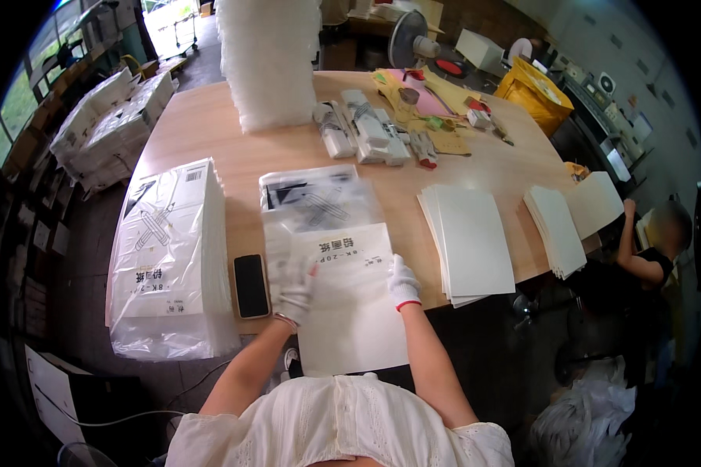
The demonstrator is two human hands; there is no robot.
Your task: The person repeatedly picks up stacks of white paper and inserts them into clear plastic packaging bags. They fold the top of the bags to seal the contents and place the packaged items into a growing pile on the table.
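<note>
A stack of white paper sheets (pixel 350 335) lies in front of me, its near end reaching past the table edge toward my body. Its far part appears to sit inside a clear plastic sleeve (pixel 323 206) printed with crossed pencils. My right hand (pixel 403 282), in a white glove with a red cuff, is closed on the right edge of the sheets. At their left edge is my gloved left hand (pixel 296 289), its fingers smeared by motion. Just left of that hand lies a black phone (pixel 250 286).
At left stands a tall pile of sleeved paper packs (pixel 167 249). Loose white sheet stacks (pixel 469 241) (pixel 554 229) lie right. Farther back are a tall white stack (pixel 269 62), small white packs (pixel 366 128) and a fan (pixel 405 40). A person (pixel 654 261) sits at right.
</note>
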